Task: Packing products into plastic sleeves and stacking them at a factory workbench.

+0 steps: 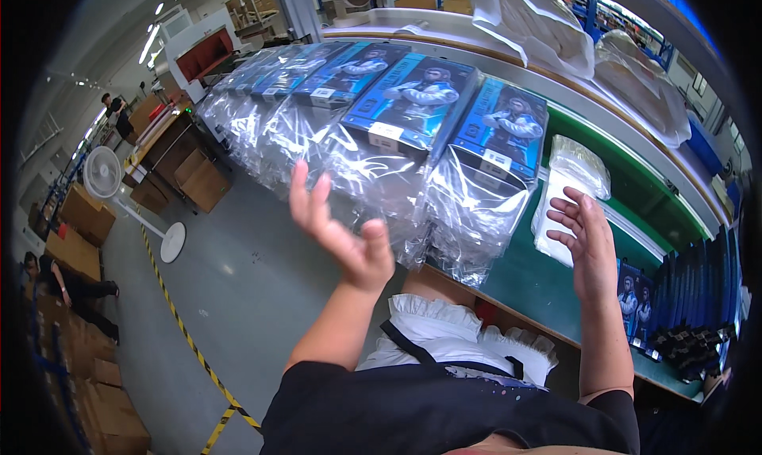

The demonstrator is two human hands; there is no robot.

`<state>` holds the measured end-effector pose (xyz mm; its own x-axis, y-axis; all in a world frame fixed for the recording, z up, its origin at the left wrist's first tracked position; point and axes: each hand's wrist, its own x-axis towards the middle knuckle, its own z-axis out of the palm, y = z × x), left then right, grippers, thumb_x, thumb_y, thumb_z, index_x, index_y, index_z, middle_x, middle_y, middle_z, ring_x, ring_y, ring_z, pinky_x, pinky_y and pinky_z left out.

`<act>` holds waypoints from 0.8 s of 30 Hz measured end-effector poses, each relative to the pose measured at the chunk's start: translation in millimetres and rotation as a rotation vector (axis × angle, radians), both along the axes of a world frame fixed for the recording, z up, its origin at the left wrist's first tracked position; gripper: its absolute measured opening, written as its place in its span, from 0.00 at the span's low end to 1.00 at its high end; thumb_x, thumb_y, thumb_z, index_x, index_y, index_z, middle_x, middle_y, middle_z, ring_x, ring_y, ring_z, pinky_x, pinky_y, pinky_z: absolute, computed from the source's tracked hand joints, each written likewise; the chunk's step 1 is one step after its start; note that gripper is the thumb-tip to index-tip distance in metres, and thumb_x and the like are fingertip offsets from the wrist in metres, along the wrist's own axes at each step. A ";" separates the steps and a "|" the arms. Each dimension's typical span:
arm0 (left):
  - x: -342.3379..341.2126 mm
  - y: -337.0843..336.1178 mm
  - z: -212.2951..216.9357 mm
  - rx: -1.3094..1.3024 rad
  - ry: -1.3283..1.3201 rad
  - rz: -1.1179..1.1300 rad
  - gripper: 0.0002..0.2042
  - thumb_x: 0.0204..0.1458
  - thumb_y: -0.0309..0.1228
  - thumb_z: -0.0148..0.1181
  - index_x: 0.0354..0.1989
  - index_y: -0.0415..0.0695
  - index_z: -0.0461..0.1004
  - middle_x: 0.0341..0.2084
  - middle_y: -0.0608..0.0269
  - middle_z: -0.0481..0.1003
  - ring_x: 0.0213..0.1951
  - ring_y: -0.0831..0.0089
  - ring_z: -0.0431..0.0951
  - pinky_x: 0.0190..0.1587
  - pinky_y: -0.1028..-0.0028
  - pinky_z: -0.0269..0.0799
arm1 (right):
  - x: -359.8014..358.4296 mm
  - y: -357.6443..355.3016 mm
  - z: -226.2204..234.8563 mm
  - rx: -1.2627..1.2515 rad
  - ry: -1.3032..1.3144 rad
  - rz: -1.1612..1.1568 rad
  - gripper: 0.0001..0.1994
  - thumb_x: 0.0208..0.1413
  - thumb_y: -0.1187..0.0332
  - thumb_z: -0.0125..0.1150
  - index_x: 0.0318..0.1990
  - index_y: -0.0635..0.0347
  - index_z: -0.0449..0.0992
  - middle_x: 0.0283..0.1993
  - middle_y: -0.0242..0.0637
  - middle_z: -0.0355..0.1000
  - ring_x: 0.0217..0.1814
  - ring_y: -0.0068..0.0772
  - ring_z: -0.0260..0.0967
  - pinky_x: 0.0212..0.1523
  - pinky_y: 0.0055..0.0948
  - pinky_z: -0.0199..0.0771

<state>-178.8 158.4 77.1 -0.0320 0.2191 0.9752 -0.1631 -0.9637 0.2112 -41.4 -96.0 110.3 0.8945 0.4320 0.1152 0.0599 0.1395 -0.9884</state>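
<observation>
Two open hands [341, 233], six bagged boxes [498, 133]

Glossy film and printed card on a matt green work surface.
The blue boxes [413, 98] look like smooth printed card, each sleeved in a clear plastic bag [476, 217] that is shiny and crinkled. The belt [540, 284] looks matt and green, like rubber or cloth. The stack of bags [565, 193] is thin, translucent plastic. The floor [238, 280] is smooth, dull grey concrete. The fan [103, 173] looks like white plastic.
</observation>
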 end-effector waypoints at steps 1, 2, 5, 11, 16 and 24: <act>13.2 5.7 0.6 0.054 0.024 0.042 0.31 0.61 0.50 0.40 0.64 0.38 0.49 0.65 0.41 0.46 0.67 0.50 0.46 0.66 0.54 0.41 | 4.1 2.4 -3.0 0.015 0.030 -0.028 0.31 0.58 0.45 0.50 0.56 0.66 0.64 0.50 0.44 0.68 0.52 0.31 0.66 0.47 0.30 0.67; 27.7 8.1 5.6 0.114 0.092 0.119 0.32 0.61 0.51 0.38 0.66 0.40 0.49 0.67 0.42 0.42 0.69 0.47 0.40 0.67 0.52 0.36 | 7.7 5.9 -5.3 0.030 0.060 -0.057 0.33 0.58 0.43 0.50 0.57 0.67 0.63 0.51 0.45 0.67 0.53 0.32 0.65 0.48 0.31 0.67; 57.5 7.0 12.3 -0.062 0.124 0.087 0.31 0.60 0.56 0.34 0.66 0.52 0.56 0.68 0.43 0.41 0.68 0.41 0.37 0.64 0.42 0.28 | 14.9 28.1 -8.2 -0.010 0.120 -0.089 0.45 0.53 0.32 0.44 0.63 0.68 0.55 0.58 0.56 0.59 0.61 0.45 0.58 0.54 0.41 0.62; 68.9 13.3 7.9 -0.124 0.229 0.142 0.28 0.60 0.55 0.35 0.66 0.58 0.58 0.68 0.47 0.42 0.68 0.40 0.36 0.64 0.41 0.24 | 11.2 59.9 -5.4 -0.018 0.057 -0.026 0.48 0.53 0.30 0.41 0.67 0.65 0.50 0.66 0.58 0.52 0.65 0.50 0.53 0.60 0.44 0.55; 58.3 14.2 9.3 -0.120 0.281 0.113 0.29 0.60 0.56 0.35 0.67 0.59 0.56 0.69 0.46 0.41 0.69 0.40 0.33 0.64 0.42 0.22 | 0.3 73.7 -7.8 -0.023 0.019 -0.072 0.45 0.55 0.32 0.39 0.67 0.64 0.49 0.69 0.50 0.50 0.68 0.45 0.49 0.63 0.45 0.49; 14.0 49.6 -52.0 -0.320 -0.002 0.260 0.29 0.64 0.43 0.32 0.67 0.34 0.43 0.68 0.41 0.41 0.69 0.48 0.38 0.67 0.55 0.35 | -19.2 55.8 -34.5 -0.069 0.160 -0.079 0.46 0.54 0.30 0.37 0.67 0.63 0.51 0.64 0.47 0.57 0.63 0.41 0.55 0.58 0.44 0.53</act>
